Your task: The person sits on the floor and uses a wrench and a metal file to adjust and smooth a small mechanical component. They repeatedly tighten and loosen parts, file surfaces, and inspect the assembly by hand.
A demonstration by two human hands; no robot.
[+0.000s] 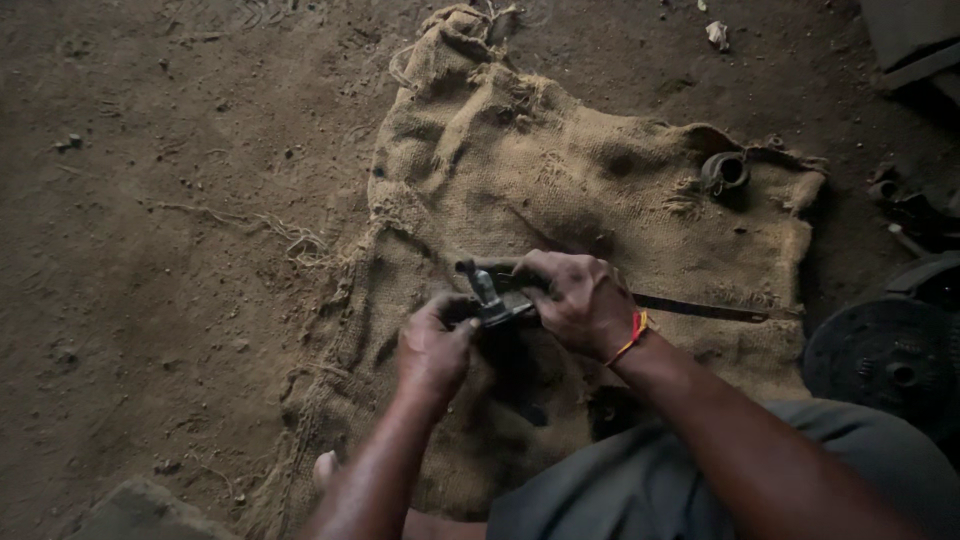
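burlap sacking point(560, 170) on the dirt floor lies under both hands: left hand point(432, 348) and right hand point(580, 300) curl tight around what looks like a small metal fitting point(490, 295), held just above it.

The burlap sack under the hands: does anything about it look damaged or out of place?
Yes. The burlap sack is frayed, with loose threads trailing onto the dirt floor at its left edge, and it lies wrinkled. A small metal ring sits alone near its far right corner.
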